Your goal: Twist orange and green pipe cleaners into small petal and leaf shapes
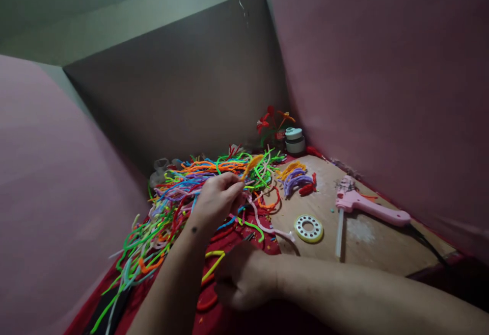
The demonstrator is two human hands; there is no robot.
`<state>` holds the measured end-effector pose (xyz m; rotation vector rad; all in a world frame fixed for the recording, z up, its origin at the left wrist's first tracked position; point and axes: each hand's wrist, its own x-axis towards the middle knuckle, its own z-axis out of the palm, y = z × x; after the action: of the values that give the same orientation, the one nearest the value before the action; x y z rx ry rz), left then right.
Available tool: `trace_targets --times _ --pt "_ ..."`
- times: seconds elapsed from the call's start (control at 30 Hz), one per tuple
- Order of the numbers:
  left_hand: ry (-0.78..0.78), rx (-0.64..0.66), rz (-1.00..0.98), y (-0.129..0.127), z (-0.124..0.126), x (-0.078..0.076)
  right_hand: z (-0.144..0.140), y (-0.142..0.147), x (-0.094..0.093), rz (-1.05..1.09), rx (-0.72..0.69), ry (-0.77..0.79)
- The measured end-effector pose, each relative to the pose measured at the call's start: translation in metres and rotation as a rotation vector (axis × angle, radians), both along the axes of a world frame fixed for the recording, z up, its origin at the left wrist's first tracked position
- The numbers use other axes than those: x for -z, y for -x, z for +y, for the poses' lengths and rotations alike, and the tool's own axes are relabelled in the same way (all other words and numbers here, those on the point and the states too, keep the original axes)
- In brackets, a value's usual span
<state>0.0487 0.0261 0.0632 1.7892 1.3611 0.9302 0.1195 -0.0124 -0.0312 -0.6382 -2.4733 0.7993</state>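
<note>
My left hand (pixel 223 192) reaches over a big heap of multicoloured pipe cleaners (pixel 206 166). Its thumb and fingers pinch an orange-yellow pipe cleaner piece (pixel 252 165), shaped like a petal, that points up and to the right. Lower and nearer, my right hand (pixel 244 276) is curled closed above the red cloth (pixel 229 240); it is slightly blurred, and what its fingers hold, if anything, is hidden. Beside it on the left, a yellow pipe cleaner (pixel 214 268) lies bent, with a red pipe cleaner (pixel 207 303) below.
A wooden board (pixel 324 172) carries a pink glue gun (pixel 374 208) with its cord, a roll of tape (pixel 308 228), and bundles of purple pipe cleaner pieces (pixel 296 181). Behind stand red pipe cleaner flowers (pixel 270 118) and a round container (pixel 295 141). Pink walls (pixel 382 70) flank the space.
</note>
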Motion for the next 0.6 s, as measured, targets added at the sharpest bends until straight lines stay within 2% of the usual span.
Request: trace_targets --times 0.1,0.3,0.43,0.6 --pt "0.029 0.062 0.151 -0.031 0.032 0.007 -0.002 -0.001 -0.003 -0.092 -0.056 -0.111" --pt "0.090 0.110 0.286 -0.076 0.095 0.031 0.003 0.000 -0.009 -0.246 -0.165 -0.085" --pt "0.127 0.115 0.388 -0.090 0.122 0.048 0.007 0.002 -0.010 -0.212 -0.231 -0.085" --pt "0.175 0.108 0.498 -0.093 0.139 0.064 0.015 0.004 -0.004 -0.159 -0.151 -0.055"
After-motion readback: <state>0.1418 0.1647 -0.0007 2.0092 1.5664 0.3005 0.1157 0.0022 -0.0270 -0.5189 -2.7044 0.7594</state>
